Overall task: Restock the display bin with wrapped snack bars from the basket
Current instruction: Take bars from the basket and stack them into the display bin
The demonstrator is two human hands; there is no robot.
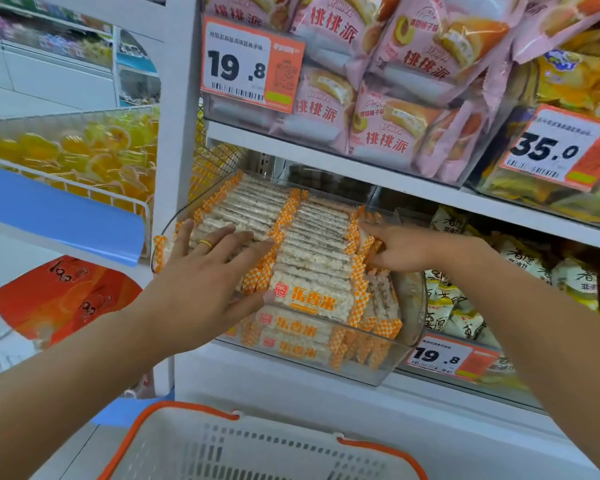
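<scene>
A clear plastic display bin (388, 367) on the lower shelf is packed with wrapped snack bars (312, 251), pale rice bars with orange-checked ends, lying in two rows. My left hand (208, 271) lies flat with spread fingers on the left row, its thumb against a front bar. My right hand (399, 249) reaches in from the right, and its fingers press the orange ends at the right side of the right row. The white basket (257, 452) with an orange rim sits below, at the bottom edge; no bars show in the visible part.
The shelf above holds pink cake packs (388, 98) behind a 19.8 price tag (250, 64). Yellow-green packets (520, 268) fill the bin to the right. A wire basket of yellow jelly cups (84, 154) stands at left, over a blue shelf edge (59, 216).
</scene>
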